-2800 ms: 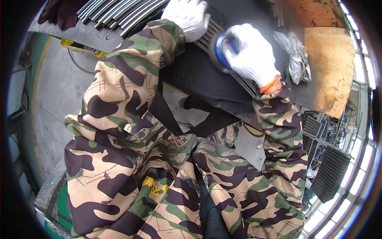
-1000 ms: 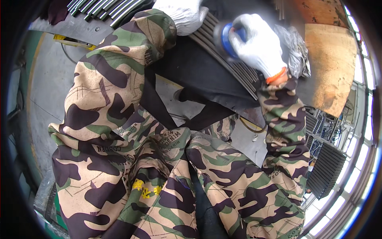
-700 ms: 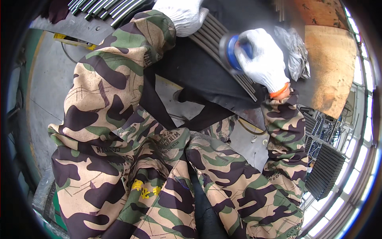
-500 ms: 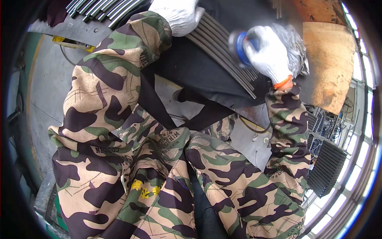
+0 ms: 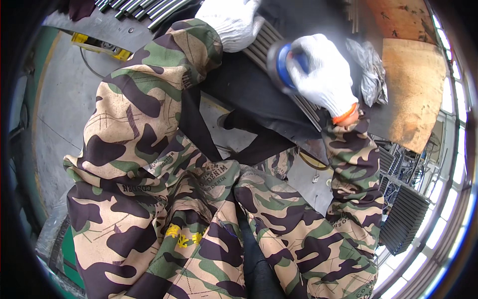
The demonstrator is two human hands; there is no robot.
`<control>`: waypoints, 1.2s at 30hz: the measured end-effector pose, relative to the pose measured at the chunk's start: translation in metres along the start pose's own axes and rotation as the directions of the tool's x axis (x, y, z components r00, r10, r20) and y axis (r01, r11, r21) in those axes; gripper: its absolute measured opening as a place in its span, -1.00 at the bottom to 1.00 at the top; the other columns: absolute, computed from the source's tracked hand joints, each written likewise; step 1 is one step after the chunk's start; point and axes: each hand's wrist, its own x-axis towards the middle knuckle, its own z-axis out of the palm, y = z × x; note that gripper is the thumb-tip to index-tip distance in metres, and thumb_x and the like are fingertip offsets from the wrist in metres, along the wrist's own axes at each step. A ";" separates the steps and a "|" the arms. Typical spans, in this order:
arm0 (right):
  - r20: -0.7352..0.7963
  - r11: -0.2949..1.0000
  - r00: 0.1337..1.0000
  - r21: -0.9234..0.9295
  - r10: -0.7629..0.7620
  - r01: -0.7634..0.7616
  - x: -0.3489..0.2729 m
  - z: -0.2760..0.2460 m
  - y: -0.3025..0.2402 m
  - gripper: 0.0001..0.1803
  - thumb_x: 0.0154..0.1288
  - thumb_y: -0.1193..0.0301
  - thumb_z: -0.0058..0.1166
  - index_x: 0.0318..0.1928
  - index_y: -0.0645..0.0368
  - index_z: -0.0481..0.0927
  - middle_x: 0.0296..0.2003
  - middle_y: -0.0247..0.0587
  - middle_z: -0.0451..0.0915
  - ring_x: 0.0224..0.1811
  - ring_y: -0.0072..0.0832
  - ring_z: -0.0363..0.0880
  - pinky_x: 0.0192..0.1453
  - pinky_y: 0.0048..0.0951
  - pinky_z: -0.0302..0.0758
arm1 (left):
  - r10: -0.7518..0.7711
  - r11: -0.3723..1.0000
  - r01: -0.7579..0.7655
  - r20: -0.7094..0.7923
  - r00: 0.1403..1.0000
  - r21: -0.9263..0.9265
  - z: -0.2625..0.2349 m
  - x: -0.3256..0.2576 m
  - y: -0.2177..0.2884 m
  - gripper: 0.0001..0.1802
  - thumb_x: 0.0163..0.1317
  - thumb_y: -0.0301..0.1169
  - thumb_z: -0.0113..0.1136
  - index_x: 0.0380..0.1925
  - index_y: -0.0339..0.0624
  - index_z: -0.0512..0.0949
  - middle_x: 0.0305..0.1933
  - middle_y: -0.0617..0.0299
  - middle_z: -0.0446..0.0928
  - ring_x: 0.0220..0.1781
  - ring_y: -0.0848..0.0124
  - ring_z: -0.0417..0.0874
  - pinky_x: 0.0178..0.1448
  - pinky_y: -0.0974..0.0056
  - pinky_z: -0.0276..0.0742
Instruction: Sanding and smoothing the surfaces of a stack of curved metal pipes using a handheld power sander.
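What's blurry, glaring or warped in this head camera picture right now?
Head view: the blue tool has a smeared outer edge, likely motion blur; head view: the gloved right hand gripping it looks nearly washed out; head view: the windows at right glare white and bow with the fisheye, and darkness rings the picture.

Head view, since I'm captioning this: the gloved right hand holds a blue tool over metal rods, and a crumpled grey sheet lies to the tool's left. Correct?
Not quite: the head view shows the crumpled grey sheet to the right of the blue tool, not its left. The right hand does hold it over metal rods.
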 end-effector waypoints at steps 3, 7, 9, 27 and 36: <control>-0.013 1.000 1.000 -0.004 -0.008 0.008 0.008 0.000 -0.001 -0.80 0.31 0.23 0.31 -0.12 -0.06 0.65 -0.19 -0.14 0.62 -0.11 -0.09 0.68 -0.01 -0.07 0.66 | -0.002 1.000 0.002 -0.028 1.000 -0.012 0.000 -0.001 0.000 -0.44 0.32 -0.17 0.29 0.13 -0.44 0.63 0.24 -0.23 0.61 0.40 -0.17 0.52 0.57 -0.18 0.31; 0.017 0.997 0.998 -0.050 0.053 -0.053 0.016 0.006 0.012 -0.79 0.32 0.20 0.31 -0.12 -0.05 0.65 -0.18 -0.12 0.64 -0.10 -0.07 0.70 0.01 -0.06 0.67 | -0.007 1.000 0.007 -0.043 0.999 -0.012 0.000 -0.003 0.002 -0.46 0.31 -0.17 0.30 0.10 -0.44 0.64 0.21 -0.22 0.62 0.37 -0.15 0.54 0.56 -0.18 0.32; 0.041 0.997 0.997 -0.039 0.067 -0.066 0.011 0.006 0.005 -0.78 0.31 0.21 0.32 -0.11 -0.06 0.67 -0.17 -0.11 0.65 -0.09 -0.07 0.70 0.01 -0.06 0.67 | -0.003 1.000 0.002 -0.041 0.999 -0.010 0.001 -0.004 0.003 -0.46 0.30 -0.17 0.30 0.08 -0.43 0.64 0.16 -0.20 0.62 0.33 -0.14 0.56 0.55 -0.17 0.32; 0.061 0.991 0.991 -0.066 0.121 -0.117 0.027 0.009 0.010 -0.75 0.31 0.17 0.31 -0.09 -0.03 0.70 -0.14 -0.08 0.68 -0.03 -0.04 0.73 0.08 -0.04 0.67 | -0.009 1.000 0.008 -0.076 0.997 -0.023 0.002 -0.010 0.001 -0.45 0.30 -0.17 0.30 0.11 -0.44 0.64 0.20 -0.21 0.63 0.37 -0.16 0.56 0.57 -0.18 0.32; 0.042 0.998 0.998 -0.043 0.038 -0.036 0.015 0.003 -0.002 -0.76 0.36 0.16 0.28 -0.08 -0.04 0.68 -0.12 -0.10 0.67 -0.05 -0.07 0.73 0.06 -0.04 0.68 | -0.010 1.000 0.010 -0.030 0.999 0.002 -0.008 -0.012 0.002 -0.43 0.31 -0.17 0.30 0.16 -0.43 0.62 0.27 -0.21 0.60 0.42 -0.16 0.52 0.60 -0.19 0.28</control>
